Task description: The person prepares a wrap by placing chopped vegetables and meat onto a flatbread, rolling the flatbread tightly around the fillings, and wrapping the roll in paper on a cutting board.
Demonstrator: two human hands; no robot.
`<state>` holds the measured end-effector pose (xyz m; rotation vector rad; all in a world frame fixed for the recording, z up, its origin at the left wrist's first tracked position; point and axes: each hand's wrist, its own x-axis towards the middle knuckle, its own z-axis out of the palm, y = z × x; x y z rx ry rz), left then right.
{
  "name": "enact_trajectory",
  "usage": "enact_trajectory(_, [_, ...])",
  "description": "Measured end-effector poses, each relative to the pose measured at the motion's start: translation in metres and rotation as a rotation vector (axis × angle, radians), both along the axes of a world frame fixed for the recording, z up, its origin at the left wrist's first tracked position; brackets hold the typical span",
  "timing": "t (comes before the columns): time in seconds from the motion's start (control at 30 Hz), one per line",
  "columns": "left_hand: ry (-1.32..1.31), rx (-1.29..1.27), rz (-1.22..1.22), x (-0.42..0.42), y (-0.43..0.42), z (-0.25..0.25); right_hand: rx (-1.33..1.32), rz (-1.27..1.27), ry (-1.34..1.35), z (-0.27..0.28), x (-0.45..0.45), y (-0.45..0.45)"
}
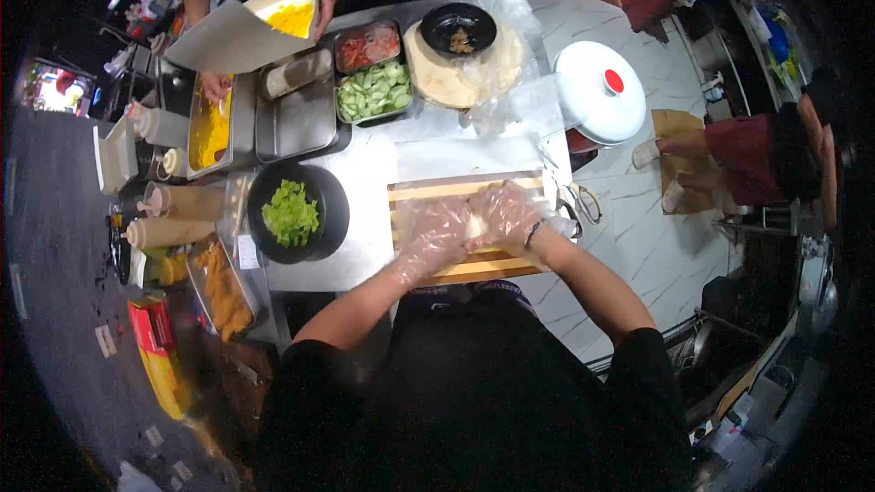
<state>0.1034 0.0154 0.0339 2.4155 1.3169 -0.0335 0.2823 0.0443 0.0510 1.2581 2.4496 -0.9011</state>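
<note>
Head camera shows my clear-plastic-gloved left grip (pixel 439 233) and right grip (pixel 507 213) closed together around a small pale piece (pixel 476 226), seemingly to steady it between both palms, over the striped wooden board (pixel 433 191) before me on the silvery metal bench (pixel 366 219).

One head-worn view; looks forward and steeply down; worktop (pixel 367 148) near, centred; wide, round-edged field
</note>
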Motion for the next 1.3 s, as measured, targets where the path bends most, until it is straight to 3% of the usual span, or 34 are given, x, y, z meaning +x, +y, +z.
enact_trajectory(0.03, [-0.097, -0.028, -0.027, -0.001, -0.003, -0.037, 0.074, 0.005, -0.090, 0.004, -0.004, -0.003])
enact_trajectory(0.07, [-0.106, -0.014, -0.038, 0.002, -0.001, -0.030, 0.151, 0.010, -0.182, 0.007, -0.004, -0.008])
enact_trajectory(0.13, [-0.049, -0.045, -0.015, 0.004, -0.002, -0.017, 0.155, -0.129, -0.118, -0.005, 0.011, -0.040])
enact_trajectory(0.2, [0.000, -0.004, -0.084, 0.003, 0.000, -0.028, 0.565, -0.413, 0.247, -0.010, 0.034, -0.081])
enact_trajectory(0.27, [-0.003, -0.034, -0.080, 0.008, 0.000, -0.021, 0.241, -1.294, 0.827, -0.029, 0.027, -0.136])
enact_trajectory(0.3, [0.018, -0.032, -0.076, 0.014, -0.001, -0.021, 0.242, -1.298, 0.824, -0.042, 0.026, -0.147])
enact_trajectory(0.37, [-0.012, 0.035, -0.103, 0.028, -0.006, -0.030, -0.361, -1.850, 1.529, -0.070, 0.024, -0.157])
enact_trajectory(0.47, [-0.033, 0.052, -0.109, 0.050, -0.003, -0.028, -0.500, -1.732, 1.732, -0.096, 0.024, -0.143])
enact_trajectory(0.5, [-0.018, -0.011, -0.105, 0.053, -0.003, -0.025, -0.631, -1.889, 1.948, -0.103, 0.024, -0.137])
enact_trajectory(0.53, [-0.012, -0.013, -0.118, 0.053, -0.003, -0.026, -0.628, -1.898, 1.960, -0.093, 0.020, -0.132])
enact_trajectory(0.6, [-0.097, 0.042, -0.098, 0.052, 0.000, -0.030, -0.462, -1.934, 1.839, -0.059, 0.010, -0.118])
enact_trajectory(0.63, [-0.095, 0.040, -0.100, 0.052, 0.001, -0.027, -0.462, -1.939, 1.839, -0.067, 0.013, -0.117])
enact_trajectory(0.73, [-0.041, -0.003, -0.152, 0.049, 0.006, -0.020, -0.509, -1.880, 1.810, -0.096, 0.025, -0.113])
enact_trajectory(0.8, [-0.095, -0.046, -0.183, 0.049, 0.009, -0.021, -0.673, -1.893, 1.583, -0.099, 0.034, -0.102])
enact_trajectory(0.83, [-0.096, -0.044, -0.177, 0.049, 0.010, -0.019, -0.675, -1.888, 1.580, -0.090, 0.034, -0.095])
enact_trajectory(0.9, [-0.124, -0.086, -0.166, 0.046, 0.011, -0.016, -0.409, -1.668, 1.720, -0.065, 0.027, -0.083])
enact_trajectory(1.1, [-0.106, -0.109, -0.153, 0.047, 0.010, -0.015, -0.374, -1.904, 1.786, -0.097, 0.024, -0.090])
enact_trajectory(1.2, [-0.180, -0.100, -0.187, 0.045, 0.011, -0.030, -0.348, -1.803, 1.941, -0.098, 0.021, -0.093])
enact_trajectory(1.3, [-0.119, -0.147, -0.172, 0.055, 0.009, -0.016, -0.413, -1.803, 1.745, -0.081, 0.023, -0.089])
